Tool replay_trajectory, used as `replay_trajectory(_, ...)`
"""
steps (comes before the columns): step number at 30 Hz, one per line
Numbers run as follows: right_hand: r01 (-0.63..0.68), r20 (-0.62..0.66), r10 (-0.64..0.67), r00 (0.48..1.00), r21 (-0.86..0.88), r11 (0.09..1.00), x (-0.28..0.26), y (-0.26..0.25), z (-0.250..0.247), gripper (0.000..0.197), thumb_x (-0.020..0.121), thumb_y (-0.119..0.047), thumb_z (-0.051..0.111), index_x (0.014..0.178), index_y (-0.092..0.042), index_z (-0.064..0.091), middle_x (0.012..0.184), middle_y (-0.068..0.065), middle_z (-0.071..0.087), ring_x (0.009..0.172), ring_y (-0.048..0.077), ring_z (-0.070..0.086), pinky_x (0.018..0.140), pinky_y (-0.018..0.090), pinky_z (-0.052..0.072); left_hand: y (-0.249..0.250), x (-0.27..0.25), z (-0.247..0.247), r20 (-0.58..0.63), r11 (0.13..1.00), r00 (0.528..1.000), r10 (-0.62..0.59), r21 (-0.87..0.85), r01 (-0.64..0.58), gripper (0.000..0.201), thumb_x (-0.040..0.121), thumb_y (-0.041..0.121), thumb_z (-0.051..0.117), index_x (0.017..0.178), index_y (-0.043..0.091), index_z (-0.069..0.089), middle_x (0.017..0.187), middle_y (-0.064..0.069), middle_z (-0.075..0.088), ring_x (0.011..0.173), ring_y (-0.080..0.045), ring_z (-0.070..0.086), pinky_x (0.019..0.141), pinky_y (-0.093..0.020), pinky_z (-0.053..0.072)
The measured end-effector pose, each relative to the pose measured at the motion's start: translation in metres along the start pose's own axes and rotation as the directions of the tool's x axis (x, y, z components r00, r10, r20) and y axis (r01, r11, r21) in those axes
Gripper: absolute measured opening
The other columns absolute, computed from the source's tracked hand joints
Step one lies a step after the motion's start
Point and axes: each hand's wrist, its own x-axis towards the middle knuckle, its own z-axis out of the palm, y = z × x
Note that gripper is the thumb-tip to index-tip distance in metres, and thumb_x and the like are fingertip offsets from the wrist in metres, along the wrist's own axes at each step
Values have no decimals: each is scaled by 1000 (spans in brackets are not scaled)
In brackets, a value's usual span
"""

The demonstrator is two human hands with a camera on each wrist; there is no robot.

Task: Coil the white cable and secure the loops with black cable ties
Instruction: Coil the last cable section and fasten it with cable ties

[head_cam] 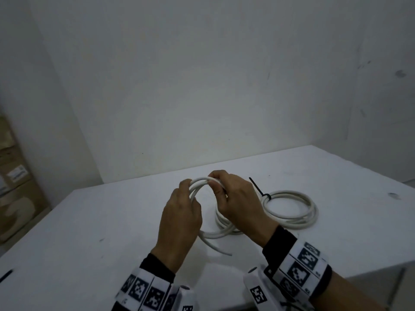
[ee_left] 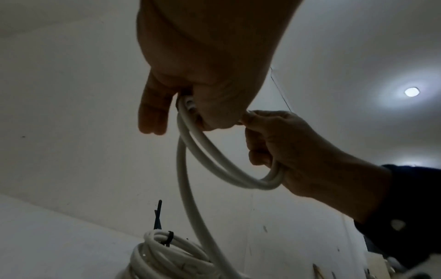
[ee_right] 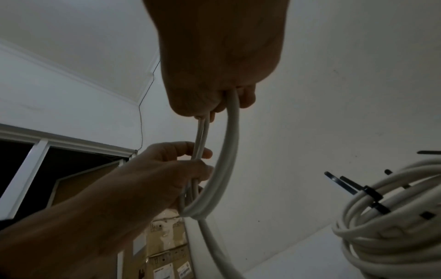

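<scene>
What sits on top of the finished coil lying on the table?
A black cable tie wraps the finished coil at its far left edge, tail pointing up and back. The right hand covers the coil's near-left part, so any tie there is hidden in the head view.

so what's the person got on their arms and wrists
Both hands are bare. The left hand and right hand each come out of a dark cuff, with a white band of black square markers round each wrist. White camera housings sit under the wrists. No rings or gloves show.
</scene>
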Motion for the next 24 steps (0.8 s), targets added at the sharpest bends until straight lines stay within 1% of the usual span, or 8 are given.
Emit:
replay_trajectory(3, 20, 26, -18, 1000, -79, 997, -2, 5, -2, 27, 94, -28, 41, 90, -11, 62, 61, 1, 58, 52, 17, 52, 57, 19, 29, -1, -1, 2, 122, 922, 992, 31, 380, -75, 57, 97, 22, 46, 149, 10, 26, 109, -13, 57, 85, -21, 56, 70, -27, 52)
replay_trajectory(5, 28, 43, -23, 999, -106, 994, -3, 8, -3, 26, 94, -28, 42, 88, -12, 61, 61, -1, 57, 51, 16, 51, 55, 18, 29, 3, 3, -3, 251, 908, 968, -21, 410, -86, 59, 101, 25, 36, 153, 14, 10, 110, -8, 54, 86, -16, 54, 74, -24, 50)
replay_trajectory(9, 31, 58, -25, 998, -99, 995, -1, 11, -6, 28, 94, -30, 40, 89, -12, 61, 60, -1, 56, 51, 17, 50, 50, 21, 33, 6, 23, -22, 486, 974, 857, -172, -49, 223, 52, 99, 14, 40, 149, 21, 27, 98, -6, 63, 71, -20, 69, 64, -31, 59)
replay_trajectory(12, -11, 30, 11, 999, -4, 1000, 5, 11, -9, 33, 94, -33, 40, 95, -9, 62, 65, -2, 60, 54, 6, 44, 54, 17, 34, 9, 26, -29, 483, 908, 861, -158, -271, 318, 41, 99, 10, 43, 137, 23, 47, 94, -4, 68, 65, -18, 72, 56, -24, 56)
replay_trajectory(15, -39, 19, 38, 999, 102, 994, 12, 12, -12, 35, 92, -34, 42, 95, -7, 63, 65, -9, 53, 57, 4, 41, 55, 13, 32, 13, 24, -35, 509, 747, 841, -185, -483, 457, 22, 97, 7, 47, 115, 10, 60, 76, -11, 67, 61, -31, 68, 62, -39, 59)
replay_trajectory(17, -51, 65, 41, 997, 159, 986, 14, 15, -14, 36, 92, -36, 43, 95, -7, 63, 63, -9, 51, 60, 8, 44, 53, 12, 33, 12, 25, -40, 564, 686, 806, -181, -515, 514, 13, 95, 5, 49, 100, 4, 61, 68, -13, 62, 61, -33, 64, 69, -48, 58)
replay_trajectory(19, -91, 149, 59, 987, 219, 971, 14, 17, -17, 34, 92, -36, 46, 96, -7, 64, 63, -7, 54, 59, 7, 48, 54, 10, 35, 11, 29, -44, 587, 742, 796, -147, -467, 482, 8, 92, 6, 55, 90, 4, 62, 71, -14, 67, 66, -30, 66, 70, -44, 58)
replay_trajectory(24, -205, 409, 53, 911, 337, 919, 17, 7, -21, 20, 93, -28, 53, 98, -10, 63, 77, -6, 65, 70, 6, 59, 66, 21, 47, 12, 46, -52, 699, 684, 715, 4, -523, 508, 31, 85, 32, 60, 90, 1, 63, 69, -15, 64, 53, -26, 62, 52, -32, 53)
